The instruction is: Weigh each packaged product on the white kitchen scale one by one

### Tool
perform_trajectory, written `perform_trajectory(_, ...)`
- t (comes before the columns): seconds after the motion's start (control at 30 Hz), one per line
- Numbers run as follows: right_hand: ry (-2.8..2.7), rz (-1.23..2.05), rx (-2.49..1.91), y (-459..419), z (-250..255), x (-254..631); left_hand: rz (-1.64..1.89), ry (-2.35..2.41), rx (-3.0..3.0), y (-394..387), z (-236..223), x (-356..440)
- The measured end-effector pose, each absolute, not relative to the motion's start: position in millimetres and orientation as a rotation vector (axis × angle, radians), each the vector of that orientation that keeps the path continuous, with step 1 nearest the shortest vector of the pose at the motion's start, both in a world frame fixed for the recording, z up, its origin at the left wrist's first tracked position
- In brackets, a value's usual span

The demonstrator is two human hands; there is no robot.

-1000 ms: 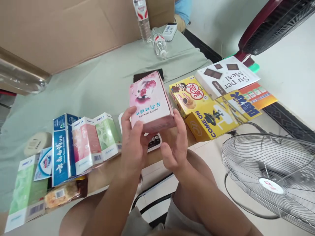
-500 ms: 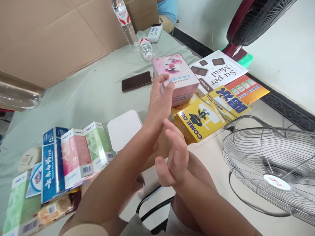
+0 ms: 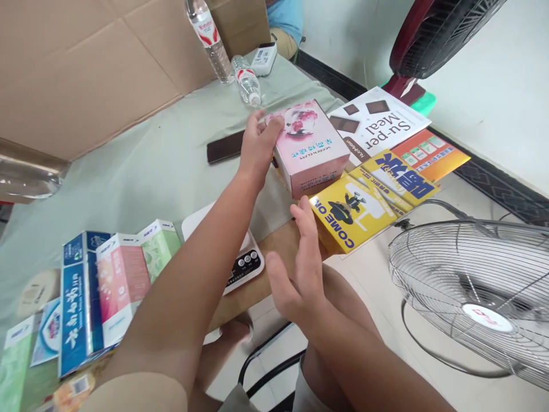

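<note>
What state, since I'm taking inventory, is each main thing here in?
Pink floral cardboard box: closed, touched by the left hand.
Rear clear plastic bottle: upright, top out of frame.
Nearer clear plastic bottle: lying, white cap on.
Black rectangular phone: flat, visible screen dark.
White plastic scale: display partly hidden, power unclear.
Bare right hand: open, empty.

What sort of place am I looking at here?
Probably a lived-in room with a makeshift work spot: a cloth-draped table, what looks like a white scale, and a wire-caged fan alongside.
</note>
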State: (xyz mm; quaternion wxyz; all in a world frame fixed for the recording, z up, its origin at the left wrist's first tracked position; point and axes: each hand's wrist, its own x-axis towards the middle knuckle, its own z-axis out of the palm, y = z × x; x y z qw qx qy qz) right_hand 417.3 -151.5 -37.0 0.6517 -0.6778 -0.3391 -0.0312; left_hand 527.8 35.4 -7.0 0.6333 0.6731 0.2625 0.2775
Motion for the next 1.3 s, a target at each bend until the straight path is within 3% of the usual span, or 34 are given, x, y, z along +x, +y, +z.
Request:
perform_trajectory(0.6, -0.778, 0.07, -1.565, -149, -41, 415, 0.817, 0.802, 1.626, 12, -20, 543)
perform_trajectory(0.77, -0.814, 0.045, -1.539, -153, -44, 419, 0.839, 0.809, 1.783, 16, 2, 530)
perform_trajectory(1.0, -0.85, 0.139, -1.402, -157, -51, 411, 0.977, 0.463, 2.064, -26, 39, 333)
perform_trajectory(1.17, -1.035, 0.12, -1.45, -151, -50, 384, 1.063, 0.606, 2.264, -24, 34, 191)
perform_trajectory(1.3, -1.049, 0.128, -1.642, -130, -55, 374, 1.362, 0.755, 2.129, 0, 35, 118)
